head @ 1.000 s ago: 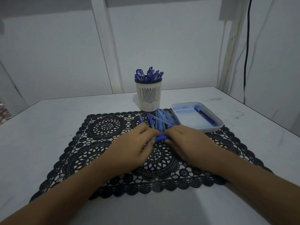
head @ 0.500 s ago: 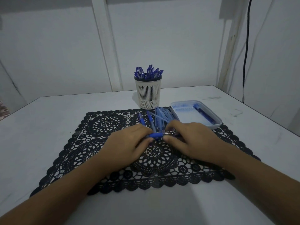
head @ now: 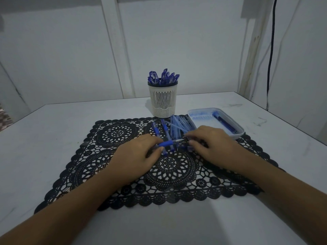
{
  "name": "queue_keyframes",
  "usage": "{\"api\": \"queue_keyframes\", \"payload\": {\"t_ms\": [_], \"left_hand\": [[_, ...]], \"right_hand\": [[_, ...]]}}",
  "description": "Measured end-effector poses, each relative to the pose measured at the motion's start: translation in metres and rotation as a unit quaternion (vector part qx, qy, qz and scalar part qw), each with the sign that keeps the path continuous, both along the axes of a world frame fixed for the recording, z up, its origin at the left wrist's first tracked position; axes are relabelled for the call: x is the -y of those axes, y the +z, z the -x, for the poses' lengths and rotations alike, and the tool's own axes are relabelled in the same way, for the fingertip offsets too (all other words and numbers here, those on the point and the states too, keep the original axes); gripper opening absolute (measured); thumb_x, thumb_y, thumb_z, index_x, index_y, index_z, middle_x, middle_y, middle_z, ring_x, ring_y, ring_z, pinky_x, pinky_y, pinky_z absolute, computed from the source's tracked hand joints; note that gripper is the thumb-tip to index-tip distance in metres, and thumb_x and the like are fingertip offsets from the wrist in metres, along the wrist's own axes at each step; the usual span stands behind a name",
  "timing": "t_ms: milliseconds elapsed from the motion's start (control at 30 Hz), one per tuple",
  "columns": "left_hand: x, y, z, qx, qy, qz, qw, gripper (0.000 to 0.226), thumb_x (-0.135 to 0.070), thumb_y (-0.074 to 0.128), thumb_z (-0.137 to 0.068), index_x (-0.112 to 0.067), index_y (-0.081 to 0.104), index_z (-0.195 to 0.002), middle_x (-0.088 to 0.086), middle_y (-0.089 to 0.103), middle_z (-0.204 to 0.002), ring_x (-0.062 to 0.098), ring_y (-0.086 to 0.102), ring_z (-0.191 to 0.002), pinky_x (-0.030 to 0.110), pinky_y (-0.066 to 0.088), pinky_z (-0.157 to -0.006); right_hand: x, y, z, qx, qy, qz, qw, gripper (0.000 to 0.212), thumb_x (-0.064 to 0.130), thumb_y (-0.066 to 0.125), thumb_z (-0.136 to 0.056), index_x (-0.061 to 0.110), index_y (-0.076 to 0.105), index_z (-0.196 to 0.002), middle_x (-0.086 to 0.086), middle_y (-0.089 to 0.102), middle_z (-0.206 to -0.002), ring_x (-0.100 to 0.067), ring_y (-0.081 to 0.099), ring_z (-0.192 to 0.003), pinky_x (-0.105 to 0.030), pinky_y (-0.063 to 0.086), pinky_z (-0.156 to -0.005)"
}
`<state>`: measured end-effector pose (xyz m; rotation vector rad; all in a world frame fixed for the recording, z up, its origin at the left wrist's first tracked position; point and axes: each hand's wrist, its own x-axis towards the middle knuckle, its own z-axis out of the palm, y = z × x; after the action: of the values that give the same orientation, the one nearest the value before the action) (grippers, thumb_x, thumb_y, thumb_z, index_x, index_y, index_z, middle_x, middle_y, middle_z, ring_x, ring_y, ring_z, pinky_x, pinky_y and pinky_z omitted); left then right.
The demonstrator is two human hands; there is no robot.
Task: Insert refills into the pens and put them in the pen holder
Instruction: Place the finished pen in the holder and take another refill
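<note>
A blue pen lies level between my two hands above the black lace mat. My left hand grips its barrel end, and my right hand pinches its metal tip end. Behind the hands, loose pens and pale blue refills lie in a pile on the mat. The white slatted pen holder stands further back, with several blue pens upright in it.
A clear plastic tray sits to the right of the pile with a dark blue pen inside. The grey table ends at white walls behind and to the right. A black cable hangs down the right wall.
Both hands have drifted slightly apart along the pen, so more of the blue barrel and its tip shows between them. The view has shifted a little.
</note>
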<state>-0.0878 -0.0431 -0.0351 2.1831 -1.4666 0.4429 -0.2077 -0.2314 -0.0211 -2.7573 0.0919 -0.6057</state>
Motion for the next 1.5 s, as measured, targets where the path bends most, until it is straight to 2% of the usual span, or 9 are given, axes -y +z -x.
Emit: {"api": "queue_keyframes", "payload": {"t_ms": [133,267,500,800,967,1067,1200,1367,1500], "left_hand": [[0.002,-0.001,0.004,0.012,-0.004,-0.001,1.0,0.038,-0.048,0.034,-0.085,-0.028,0.062,-0.102,-0.02,0.05,-0.077,-0.002,0.045,-0.061,0.007,0.03,-0.053],[0.002,-0.002,0.008,0.036,-0.029,-0.01,0.999,0.036,-0.043,0.036,-0.09,-0.025,0.062,-0.106,-0.014,0.06,-0.083,0.0,0.052,-0.065,0.014,0.039,-0.052],[0.002,-0.004,0.006,0.035,-0.056,-0.011,0.998,0.038,-0.042,0.033,-0.093,-0.026,0.063,-0.111,-0.015,0.065,-0.089,0.004,0.057,-0.076,0.019,0.042,-0.061],[0.003,-0.004,0.005,-0.019,-0.044,0.004,0.999,0.045,-0.048,0.028,-0.09,-0.029,0.063,-0.111,-0.019,0.059,-0.074,-0.001,0.048,-0.063,0.011,0.033,-0.054],[0.003,-0.005,0.006,0.006,-0.036,-0.014,0.999,0.044,-0.048,0.029,-0.09,-0.028,0.062,-0.111,-0.014,0.065,-0.086,0.0,0.052,-0.067,0.012,0.037,-0.056],[0.004,-0.004,0.006,-0.004,-0.027,-0.008,1.0,0.045,-0.049,0.028,-0.089,-0.029,0.062,-0.112,-0.014,0.066,-0.091,0.002,0.057,-0.073,0.019,0.044,-0.06],[0.004,-0.004,0.006,-0.009,-0.029,-0.015,0.999,0.047,-0.05,0.027,-0.088,-0.029,0.061,-0.112,-0.012,0.066,-0.09,0.003,0.058,-0.072,0.024,0.048,-0.059],[0.004,-0.004,0.005,-0.023,-0.037,-0.013,0.999,0.048,-0.051,0.028,-0.088,-0.027,0.062,-0.112,-0.014,0.065,-0.09,0.0,0.054,-0.071,0.013,0.04,-0.06],[0.004,-0.004,0.006,-0.02,-0.04,-0.016,0.999,0.048,-0.051,0.028,-0.088,-0.027,0.062,-0.111,-0.015,0.063,-0.086,0.0,0.052,-0.068,0.013,0.038,-0.058]], "right_hand": [[-0.008,0.008,0.003,0.033,-0.002,-0.151,0.988,0.032,0.039,0.041,-0.092,0.019,0.065,-0.086,0.004,0.061,-0.075,-0.007,0.053,-0.069,-0.019,0.04,-0.064],[-0.013,0.005,0.001,-0.014,0.014,-0.166,0.986,0.031,0.043,0.048,-0.088,0.029,0.053,-0.061,0.007,0.051,-0.056,0.0,0.043,-0.051,-0.015,0.034,-0.051],[-0.011,0.005,0.002,-0.011,0.027,-0.176,0.984,0.024,0.035,0.055,-0.087,0.031,0.051,-0.064,-0.001,0.058,-0.066,-0.005,0.042,-0.055,-0.019,0.033,-0.052],[-0.014,0.002,0.003,0.01,0.058,-0.179,0.982,0.003,0.034,0.054,-0.088,0.031,0.052,-0.088,0.007,0.06,-0.079,-0.003,0.051,-0.07,-0.016,0.04,-0.061],[-0.01,0.002,0.003,-0.011,0.046,-0.166,0.985,0.018,0.038,0.051,-0.088,0.032,0.057,-0.072,0.005,0.06,-0.067,-0.007,0.05,-0.059,-0.023,0.039,-0.057],[-0.008,0.002,0.003,-0.008,0.076,-0.219,0.973,0.008,0.027,0.063,-0.084,0.028,0.056,-0.088,0.008,0.057,-0.076,0.0,0.048,-0.064,-0.019,0.041,-0.062],[-0.011,0.003,0.003,-0.032,0.045,-0.199,0.978,0.03,0.051,0.045,-0.084,0.025,0.058,-0.082,0.005,0.06,-0.074,0.0,0.049,-0.061,-0.02,0.042,-0.061],[-0.01,0.002,0.003,-0.036,0.065,-0.195,0.978,0.007,0.027,0.06,-0.086,0.026,0.055,-0.091,0.009,0.057,-0.075,0.001,0.049,-0.065,-0.014,0.04,-0.061],[-0.011,0.002,0.003,-0.028,0.051,-0.222,0.973,0.01,0.039,0.057,-0.084,0.029,0.056,-0.084,0.008,0.058,-0.073,0.001,0.049,-0.062,-0.021,0.043,-0.062]]}}
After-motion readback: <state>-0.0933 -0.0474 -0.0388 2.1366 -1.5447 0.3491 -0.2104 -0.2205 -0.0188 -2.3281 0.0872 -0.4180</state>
